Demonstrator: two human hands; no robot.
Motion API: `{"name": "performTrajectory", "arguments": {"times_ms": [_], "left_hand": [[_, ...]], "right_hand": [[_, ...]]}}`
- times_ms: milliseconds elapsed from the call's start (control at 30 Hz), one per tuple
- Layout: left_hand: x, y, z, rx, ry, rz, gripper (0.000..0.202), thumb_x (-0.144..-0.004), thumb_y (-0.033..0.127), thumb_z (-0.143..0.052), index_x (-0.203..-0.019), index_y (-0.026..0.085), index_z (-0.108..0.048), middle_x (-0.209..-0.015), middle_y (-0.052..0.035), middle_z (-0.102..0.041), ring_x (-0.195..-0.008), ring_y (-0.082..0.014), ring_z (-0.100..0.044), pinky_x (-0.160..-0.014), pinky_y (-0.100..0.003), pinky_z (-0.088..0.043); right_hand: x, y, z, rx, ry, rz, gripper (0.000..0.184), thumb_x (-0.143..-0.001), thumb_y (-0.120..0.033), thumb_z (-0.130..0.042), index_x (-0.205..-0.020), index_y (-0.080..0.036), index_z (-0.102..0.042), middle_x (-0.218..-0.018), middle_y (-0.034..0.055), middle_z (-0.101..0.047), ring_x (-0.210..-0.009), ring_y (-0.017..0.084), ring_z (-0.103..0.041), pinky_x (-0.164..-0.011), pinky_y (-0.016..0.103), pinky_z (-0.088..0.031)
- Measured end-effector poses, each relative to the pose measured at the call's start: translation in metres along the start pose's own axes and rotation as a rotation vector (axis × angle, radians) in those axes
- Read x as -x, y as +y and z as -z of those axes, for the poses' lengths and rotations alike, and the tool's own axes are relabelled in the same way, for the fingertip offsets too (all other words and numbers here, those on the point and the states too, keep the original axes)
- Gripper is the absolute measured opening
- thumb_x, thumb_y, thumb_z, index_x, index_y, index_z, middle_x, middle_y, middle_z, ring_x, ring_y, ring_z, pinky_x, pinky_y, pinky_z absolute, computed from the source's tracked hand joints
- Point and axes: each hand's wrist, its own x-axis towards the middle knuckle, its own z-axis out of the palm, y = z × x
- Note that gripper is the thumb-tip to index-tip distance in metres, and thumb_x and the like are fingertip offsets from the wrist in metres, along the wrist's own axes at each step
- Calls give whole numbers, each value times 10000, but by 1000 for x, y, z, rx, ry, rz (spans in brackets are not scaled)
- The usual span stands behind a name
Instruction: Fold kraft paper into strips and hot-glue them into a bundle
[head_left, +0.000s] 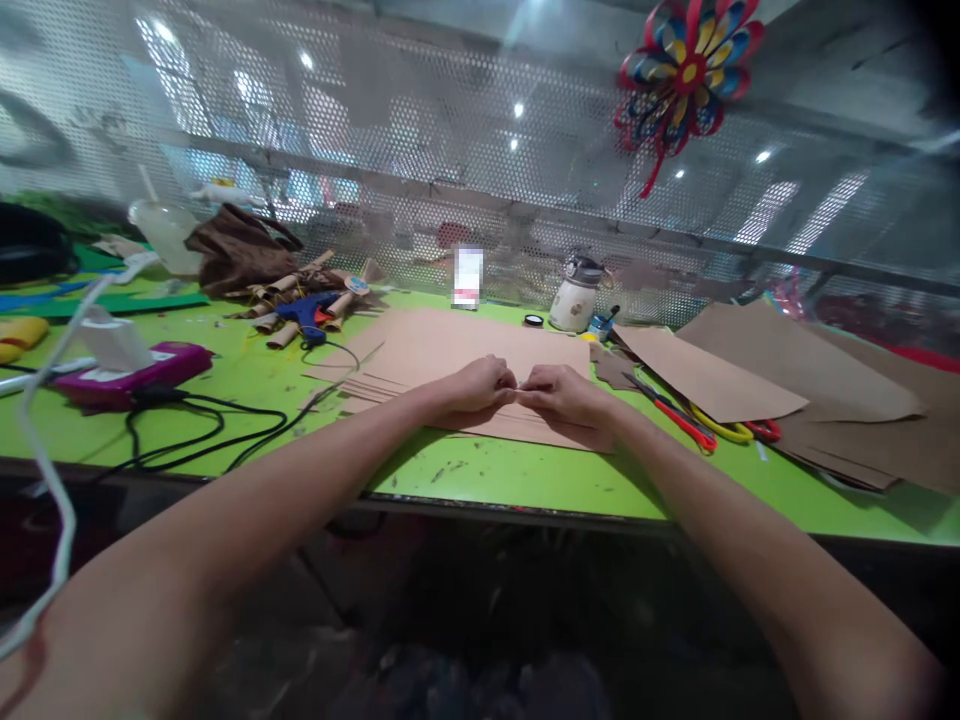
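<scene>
The left hand (480,385) and right hand (564,392) meet over flat brown sheets (450,345) near the table's (525,478) front edge. Their fingers are closed, pinching a bit (519,386) too small to identify. Several rolls (296,288) already lie far left.

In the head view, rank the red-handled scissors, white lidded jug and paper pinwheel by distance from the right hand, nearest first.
1. Red-handled scissors, on the table just right of the right hand.
2. White lidded jug, at the table's far edge, behind it.
3. Paper pinwheel, high on the mesh wall.
</scene>
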Motion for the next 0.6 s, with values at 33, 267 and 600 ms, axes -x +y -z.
{"name": "performTrajectory", "arguments": {"times_ms": [33, 267, 600], "left_hand": [[0, 0, 0, 2, -2, 6, 208, -765, 254, -546, -811, 142, -715, -691, -53, -644, -617, -144, -504, -604, -253, -350], [-5, 4, 3, -47, -11, -28, 198, -749, 303, -596, -804, 158, -720, -705, -56, -611, -655, -145, -485, -608, -259, -332], [-10, -2, 1, 31, -89, 104, 173, -714, 234, -604, -824, 137, -696, -741, -43, -610, -649, -134, -516, -582, -242, -352]], "right_hand": [[2, 1, 0, -25, 7, -9, 316, -848, -403, -522, -914, -165, -719, -790, 47, -629, -712, 149, -553, -640, 243, -398], [5, 4, 5, -63, -19, -2, 294, -831, -396, -538, -920, -194, -732, -810, 53, -641, -705, 157, -567, -613, 250, -409], [4, 7, -2, 26, 22, 65, 236, -836, -321, -555, -873, -173, -734, -766, 45, -614, -653, 135, -541, -588, 238, -395]]}}
